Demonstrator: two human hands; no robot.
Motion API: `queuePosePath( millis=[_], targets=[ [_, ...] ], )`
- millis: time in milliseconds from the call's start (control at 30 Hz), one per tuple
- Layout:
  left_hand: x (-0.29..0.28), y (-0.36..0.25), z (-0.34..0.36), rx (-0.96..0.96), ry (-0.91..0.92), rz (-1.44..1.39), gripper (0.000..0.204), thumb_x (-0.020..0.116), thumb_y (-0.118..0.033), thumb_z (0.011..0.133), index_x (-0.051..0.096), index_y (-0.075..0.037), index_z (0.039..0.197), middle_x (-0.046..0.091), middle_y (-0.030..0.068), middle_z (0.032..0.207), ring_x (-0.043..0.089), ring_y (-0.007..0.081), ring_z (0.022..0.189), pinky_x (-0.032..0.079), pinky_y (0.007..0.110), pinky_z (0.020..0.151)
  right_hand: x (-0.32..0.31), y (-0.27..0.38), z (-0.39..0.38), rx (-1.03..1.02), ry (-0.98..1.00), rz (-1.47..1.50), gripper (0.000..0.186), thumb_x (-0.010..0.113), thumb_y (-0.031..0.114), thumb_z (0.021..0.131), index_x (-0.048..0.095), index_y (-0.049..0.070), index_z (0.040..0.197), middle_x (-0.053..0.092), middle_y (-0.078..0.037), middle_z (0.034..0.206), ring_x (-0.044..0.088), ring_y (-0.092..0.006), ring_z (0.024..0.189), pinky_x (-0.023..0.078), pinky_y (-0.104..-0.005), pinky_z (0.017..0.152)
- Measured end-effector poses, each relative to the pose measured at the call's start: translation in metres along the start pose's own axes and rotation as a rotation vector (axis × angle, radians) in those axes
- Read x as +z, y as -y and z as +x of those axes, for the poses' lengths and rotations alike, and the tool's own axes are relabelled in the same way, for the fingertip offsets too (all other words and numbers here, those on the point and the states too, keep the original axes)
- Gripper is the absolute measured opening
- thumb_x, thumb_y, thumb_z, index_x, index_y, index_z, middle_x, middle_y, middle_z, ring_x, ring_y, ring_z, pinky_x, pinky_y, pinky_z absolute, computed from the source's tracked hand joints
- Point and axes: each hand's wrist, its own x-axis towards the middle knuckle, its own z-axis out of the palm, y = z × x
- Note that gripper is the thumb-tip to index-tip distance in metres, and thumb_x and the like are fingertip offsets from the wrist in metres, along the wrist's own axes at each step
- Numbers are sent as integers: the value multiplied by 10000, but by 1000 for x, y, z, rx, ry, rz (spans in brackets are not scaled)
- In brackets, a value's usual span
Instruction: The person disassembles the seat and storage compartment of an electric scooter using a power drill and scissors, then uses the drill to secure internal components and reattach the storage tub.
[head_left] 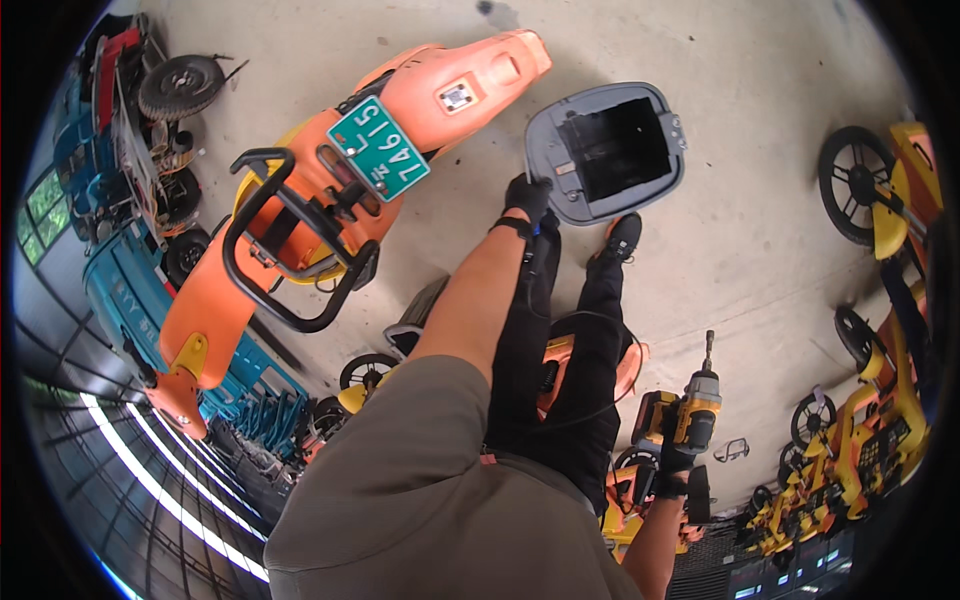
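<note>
My left hand point(527, 196), in a black glove, reaches forward and grips the left rim of a grey plastic storage tub point(560, 135) with a black inside, which lies on the concrete floor. My right hand point(676, 458), also gloved in black, hangs low at my side and holds a yellow and black cordless drill point(695, 405) with its bit pointing up in the picture. An orange scooter rear body point(430, 95) with a green plate and a black tubular rack point(290, 240) stands just left of my left arm. My black-trousered legs and a black shoe point(622, 238) are beside the tub.
Yellow and orange scooters point(880, 430) crowd the right side, with a black wheel point(850, 180) near the tub. Blue vehicles point(120, 290) and a loose tyre point(180, 85) stand at the left. An orange part point(632, 362) lies behind my legs.
</note>
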Motion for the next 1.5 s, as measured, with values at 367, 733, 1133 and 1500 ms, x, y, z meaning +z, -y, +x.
queuePosePath(
  millis=[367, 733, 1133, 1500],
  targets=[
    [-50, -38, -109, 24, 152, 543, 251, 492, -230, 800, 618, -68, 945, 609, 179, 929, 571, 323, 928, 456, 415, 770, -16, 69, 31, -385, 156, -46, 295, 515, 99, 822, 478, 36, 1107, 534, -85, 1016, 519, -214, 931, 434, -327, 813],
    [-240, 77, -336, -217, 37, 264, 217, 539, -239, 785, 670, -67, 765, 635, 140, 706, 626, 281, 660, 498, 381, 621, -6, 211, 75, -1041, 382, -321, 199, 587, 120, 775, 559, 37, 954, 602, -67, 837, 569, -175, 774, 457, -276, 705],
    [-311, 192, -350, -285, -108, -683, 167, 552, -191, 780, 610, -48, 842, 593, 76, 668, 553, 169, 574, 432, 309, 488, 114, 316, -49, -1089, 756, -304, 406, 652, 237, 705, 544, 69, 1059, 581, -126, 1048, 546, -273, 987, 420, -313, 846],
    [-449, 71, -267, 199, 203, -801, 303, 489, -258, 872, 543, 8, 1008, 590, 83, 769, 567, 138, 687, 459, 232, 601, 249, 369, -160, -1269, 474, -500, 265, 573, 163, 761, 558, 88, 1015, 576, -108, 990, 540, -275, 923, 436, -337, 784]
  ],
)
